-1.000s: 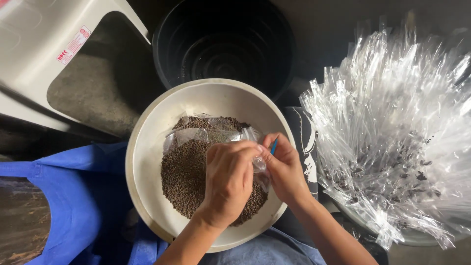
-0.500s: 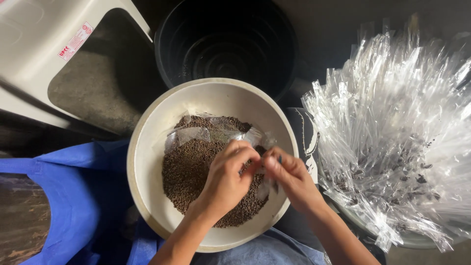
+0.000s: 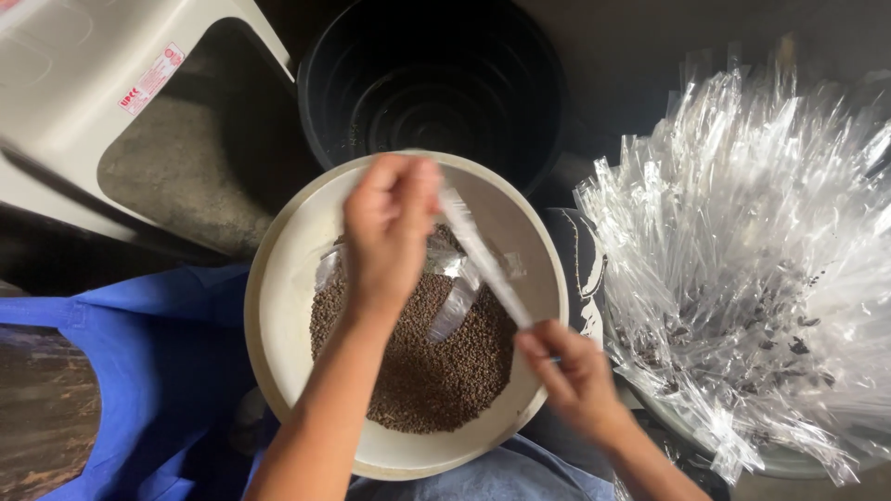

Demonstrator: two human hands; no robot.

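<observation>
Two hands, the left hand [image 3: 388, 223] and the right hand [image 3: 568, 371], pinch closed on the ends of a thin clear plastic strip [image 3: 483, 255] stretched over the cream bowl [image 3: 278, 306] of brown granules [image 3: 436, 371], which looks very light, soft and slippery, so best held at its ends

floor [image 3: 186, 176]: dark, rough concrete, mostly buried under stuff tbh
bucket [image 3: 432, 83]: black, round, sits at the top, just behind the bowl
bowl [image 3: 278, 306]: big cream one, brown pellets inside
stool [image 3: 83, 83]: pale plastic, top left corner
blue cloth [image 3: 158, 371]: spread out lower left, tucked under the bowl's edge
clear bags [image 3: 742, 260]: huge crinkly heap on the right
</observation>
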